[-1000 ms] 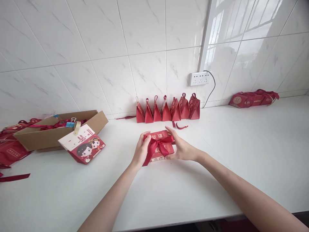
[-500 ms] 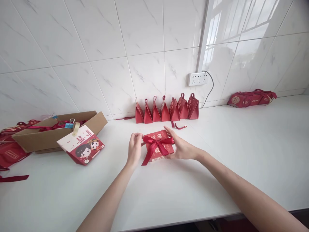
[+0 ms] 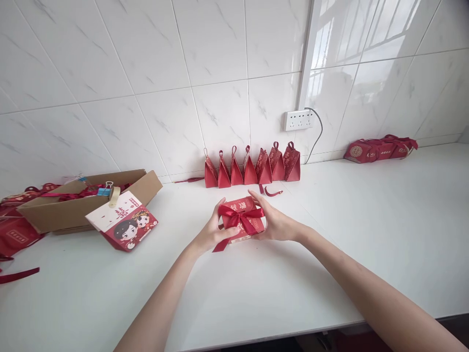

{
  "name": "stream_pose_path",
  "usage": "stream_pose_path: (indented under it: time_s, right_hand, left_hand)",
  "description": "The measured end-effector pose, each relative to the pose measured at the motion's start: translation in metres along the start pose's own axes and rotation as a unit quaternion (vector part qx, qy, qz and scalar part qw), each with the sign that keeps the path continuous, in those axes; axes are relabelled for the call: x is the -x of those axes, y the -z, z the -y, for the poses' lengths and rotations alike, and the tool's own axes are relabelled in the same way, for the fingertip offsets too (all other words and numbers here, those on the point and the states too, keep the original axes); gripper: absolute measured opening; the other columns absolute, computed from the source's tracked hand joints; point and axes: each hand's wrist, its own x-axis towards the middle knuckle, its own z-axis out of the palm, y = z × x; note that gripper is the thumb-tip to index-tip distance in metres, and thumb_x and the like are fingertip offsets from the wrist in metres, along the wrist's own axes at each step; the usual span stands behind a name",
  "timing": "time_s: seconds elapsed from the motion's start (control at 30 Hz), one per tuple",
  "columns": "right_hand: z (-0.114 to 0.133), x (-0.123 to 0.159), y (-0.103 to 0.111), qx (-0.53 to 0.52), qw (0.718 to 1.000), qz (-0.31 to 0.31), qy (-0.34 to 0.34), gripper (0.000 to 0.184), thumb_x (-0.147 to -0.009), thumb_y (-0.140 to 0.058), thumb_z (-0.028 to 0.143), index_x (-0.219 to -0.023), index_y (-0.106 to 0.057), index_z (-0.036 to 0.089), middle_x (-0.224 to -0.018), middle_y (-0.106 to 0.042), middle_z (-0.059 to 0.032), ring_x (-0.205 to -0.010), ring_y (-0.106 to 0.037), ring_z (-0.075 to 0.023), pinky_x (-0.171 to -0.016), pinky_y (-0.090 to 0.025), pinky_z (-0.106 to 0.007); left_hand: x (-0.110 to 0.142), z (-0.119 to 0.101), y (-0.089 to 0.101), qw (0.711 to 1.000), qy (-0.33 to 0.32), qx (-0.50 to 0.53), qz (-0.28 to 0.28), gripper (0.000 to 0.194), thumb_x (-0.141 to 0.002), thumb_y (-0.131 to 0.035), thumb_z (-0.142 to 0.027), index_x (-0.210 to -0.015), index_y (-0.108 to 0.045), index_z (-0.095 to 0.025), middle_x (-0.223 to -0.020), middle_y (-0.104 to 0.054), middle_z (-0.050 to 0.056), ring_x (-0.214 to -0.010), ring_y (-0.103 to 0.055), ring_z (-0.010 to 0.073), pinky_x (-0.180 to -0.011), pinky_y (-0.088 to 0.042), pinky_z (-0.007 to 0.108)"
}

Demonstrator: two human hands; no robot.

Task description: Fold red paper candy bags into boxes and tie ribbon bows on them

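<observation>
A small red gift box (image 3: 252, 225) with white characters lies on the white counter (image 3: 256, 288), tied with a red ribbon bow (image 3: 237, 218). My left hand (image 3: 211, 231) cups the box's left side, its thumb across a ribbon tail at the front. My right hand (image 3: 274, 221) grips the right side, fingers curled over the top edge. Both hands are closed on the box.
Several red pyramid boxes (image 3: 252, 166) line the tiled wall behind. A ribbon scrap (image 3: 271, 191) lies in front of them. At left sit a cardboard box (image 3: 80, 198) and a red-and-white card (image 3: 122, 220). Flat red boxes (image 3: 379, 148) lie far right, below a wall socket (image 3: 298, 120).
My left hand, which had pulled a ribbon end out to the left half a second ago, has come back against the box's left side. The right hand stayed put.
</observation>
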Motion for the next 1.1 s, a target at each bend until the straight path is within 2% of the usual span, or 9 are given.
stream_pose_path:
  time_s: [0.07,0.13,0.27,0.37,0.43,0.6,0.77,0.97,1.1]
  right_hand:
    - [-0.005,-0.001,-0.001,0.034,0.998,-0.044,0.027,0.107,-0.067,-0.073,0.025,-0.144,0.001,0.028,-0.137,-0.032,-0.0150,-0.129,-0.034,-0.0312,-0.101,-0.037,-0.051]
    - [-0.009,-0.003,-0.002,0.071,0.992,-0.090,0.046,0.102,-0.070,-0.071,0.027,-0.145,-0.002,0.028,-0.140,-0.028,-0.0160,-0.130,-0.033,-0.0321,-0.100,-0.040,-0.051]
    - [-0.012,-0.006,-0.002,0.122,0.983,-0.110,0.082,0.097,-0.075,-0.069,0.029,-0.145,-0.002,0.027,-0.141,-0.025,-0.0178,-0.130,-0.033,-0.0323,-0.094,-0.046,-0.048]
    - [-0.010,-0.005,-0.003,0.109,0.986,-0.093,0.088,0.099,-0.073,-0.070,0.026,-0.144,-0.001,0.028,-0.140,-0.026,-0.0169,-0.129,-0.034,-0.0310,-0.095,-0.046,-0.046]
    - [-0.008,-0.004,-0.004,0.093,0.990,-0.089,0.062,0.103,-0.071,-0.071,0.022,-0.144,0.001,0.029,-0.139,-0.026,-0.0163,-0.129,-0.034,-0.0311,-0.096,-0.045,-0.048]
    - [-0.007,-0.002,-0.005,0.052,0.994,-0.082,-0.041,0.115,-0.064,-0.075,0.021,-0.144,0.008,0.031,-0.140,-0.021,-0.0164,-0.131,-0.030,-0.0348,-0.099,-0.039,-0.055]
    - [-0.004,-0.001,0.003,-0.040,0.998,-0.011,-0.050,0.130,-0.056,-0.081,0.034,-0.142,0.017,0.030,-0.145,-0.006,-0.0169,-0.134,-0.021,-0.0349,-0.098,-0.040,-0.052]
    - [-0.003,-0.001,0.005,-0.051,0.995,-0.021,-0.081,0.117,-0.065,-0.076,0.030,-0.144,0.011,0.031,-0.146,-0.015,-0.0157,-0.133,-0.025,-0.0341,-0.096,-0.043,-0.051]
    - [-0.002,-0.001,0.004,-0.030,0.996,-0.025,-0.083,0.117,-0.063,-0.075,0.023,-0.144,0.009,0.030,-0.145,-0.017,-0.0164,-0.131,-0.029,-0.0333,-0.094,-0.045,-0.048]
  left_hand:
    - [0.000,0.000,-0.001,0.999,-0.032,-0.037,0.006,0.101,-0.067,-0.074,-0.039,-0.142,-0.006,-0.035,-0.147,-0.024,0.007,-0.132,-0.032,0.0297,-0.107,-0.031,0.045]
    - [-0.001,0.000,-0.003,0.995,-0.083,-0.055,-0.002,0.090,-0.070,-0.071,-0.040,-0.141,-0.016,-0.032,-0.148,-0.023,0.007,-0.135,-0.026,0.0287,-0.106,-0.033,0.042]
    - [-0.005,-0.001,-0.007,0.978,-0.132,-0.054,-0.151,0.059,-0.077,-0.060,-0.045,-0.128,-0.039,-0.026,-0.136,-0.041,0.009,-0.130,-0.034,0.0244,-0.097,-0.042,0.034]
    - [-0.007,-0.002,-0.006,0.959,-0.146,-0.089,-0.228,0.031,-0.078,-0.058,-0.045,-0.095,-0.057,-0.020,-0.108,-0.055,0.008,-0.106,-0.053,0.0211,-0.082,-0.048,0.029]
    - [-0.008,-0.002,-0.007,0.953,-0.150,-0.109,-0.238,0.026,-0.077,-0.056,-0.044,-0.078,-0.055,-0.018,-0.091,-0.056,0.005,-0.090,-0.056,0.0180,-0.075,-0.049,0.026]
    - [-0.007,-0.002,-0.014,0.956,-0.121,-0.124,-0.238,0.024,-0.078,-0.053,-0.039,-0.067,-0.049,-0.018,-0.077,-0.055,0.001,-0.076,-0.053,0.0141,-0.072,-0.045,0.024]
    - [-0.006,-0.001,-0.020,0.958,-0.098,-0.118,-0.244,0.027,-0.079,-0.051,-0.039,-0.063,-0.045,-0.018,-0.068,-0.051,-0.001,-0.068,-0.048,0.0119,-0.067,-0.042,0.022]
    - [-0.005,0.005,-0.030,0.946,-0.112,-0.102,-0.287,0.029,-0.082,-0.048,-0.041,-0.065,-0.040,-0.019,-0.064,-0.045,-0.003,-0.059,-0.046,0.0106,-0.054,-0.037,0.020]
    - [-0.004,0.010,-0.036,0.938,-0.127,-0.086,-0.310,0.029,-0.084,-0.046,-0.044,-0.070,-0.043,-0.019,-0.070,-0.050,-0.001,-0.065,-0.051,0.0118,-0.058,-0.040,0.021]
